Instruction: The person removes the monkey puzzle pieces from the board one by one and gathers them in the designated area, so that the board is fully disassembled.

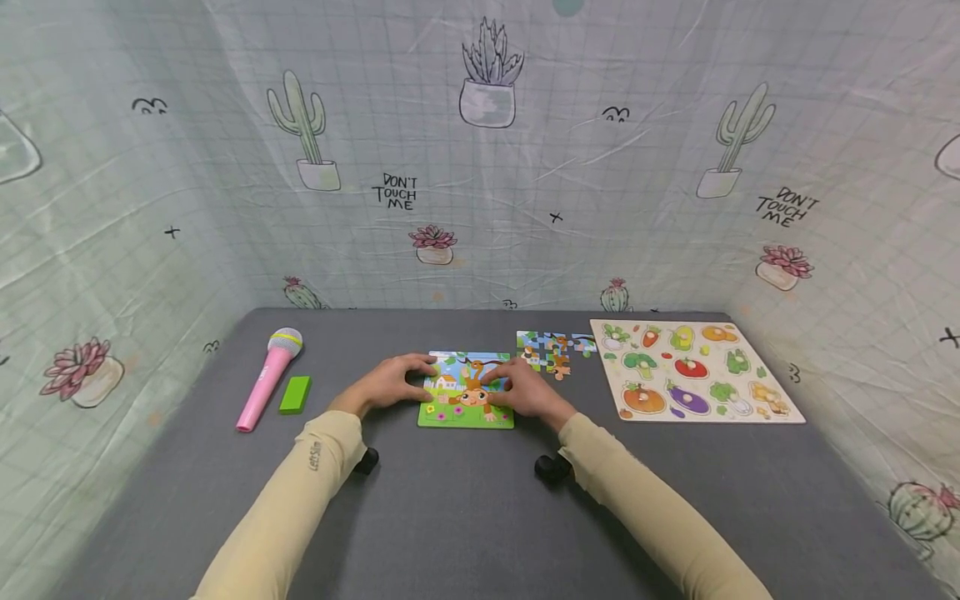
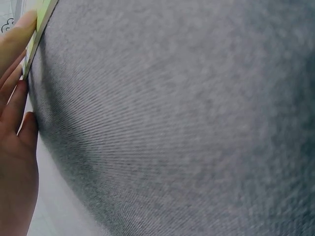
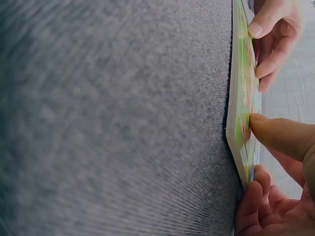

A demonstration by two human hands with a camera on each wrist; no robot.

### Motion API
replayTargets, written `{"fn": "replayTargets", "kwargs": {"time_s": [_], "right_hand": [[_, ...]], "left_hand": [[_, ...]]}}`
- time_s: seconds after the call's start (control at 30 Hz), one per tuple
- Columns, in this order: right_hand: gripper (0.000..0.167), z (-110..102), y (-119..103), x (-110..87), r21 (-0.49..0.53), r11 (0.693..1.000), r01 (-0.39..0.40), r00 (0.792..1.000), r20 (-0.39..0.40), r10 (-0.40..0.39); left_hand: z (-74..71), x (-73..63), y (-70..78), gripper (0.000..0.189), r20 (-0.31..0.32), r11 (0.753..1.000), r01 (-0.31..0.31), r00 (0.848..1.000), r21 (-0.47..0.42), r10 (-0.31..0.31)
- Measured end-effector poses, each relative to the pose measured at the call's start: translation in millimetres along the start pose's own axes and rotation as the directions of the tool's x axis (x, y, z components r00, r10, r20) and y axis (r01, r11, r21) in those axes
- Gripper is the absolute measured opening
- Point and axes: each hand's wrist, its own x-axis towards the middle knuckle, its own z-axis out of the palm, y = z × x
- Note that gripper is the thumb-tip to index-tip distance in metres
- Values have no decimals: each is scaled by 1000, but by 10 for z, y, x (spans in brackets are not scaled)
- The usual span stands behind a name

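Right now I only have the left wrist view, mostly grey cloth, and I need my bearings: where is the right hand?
Observer: The right hand touches the right side of the monkey jigsaw.
Operator: My view stops short of that. Is there anything beyond that hand?
Observer: Yes, some puzzle pieces lie farther back, near the left edge of the vegetable board.
Operator: And over on the left side?
Observer: A pink microphone lies there, just left of a green block.

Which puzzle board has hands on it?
The monkey board: left hand and right hand both touch it. The larger vegetable board, further right, is untouched.
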Motion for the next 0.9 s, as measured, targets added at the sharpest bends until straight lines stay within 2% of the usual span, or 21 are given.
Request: {"fn": "replayTargets", "kwargs": {"time_s": [0.13,0.3,0.9], "right_hand": [[25,8,-14,6,11,1000,-14,1000,-6,14],[26,28,-15,22,38,999,-19,1000,-19,20],[21,15,-17,19,-10,999,-48,991,-122,47]], "left_hand": [[-9,-2,4,48,17,1000,11,1000,5,-11],[4,0,8,47,10,1000,13,1000,-1,-13],[24,-16,2,48,-13,1000,-2,1000,10,2]]}}
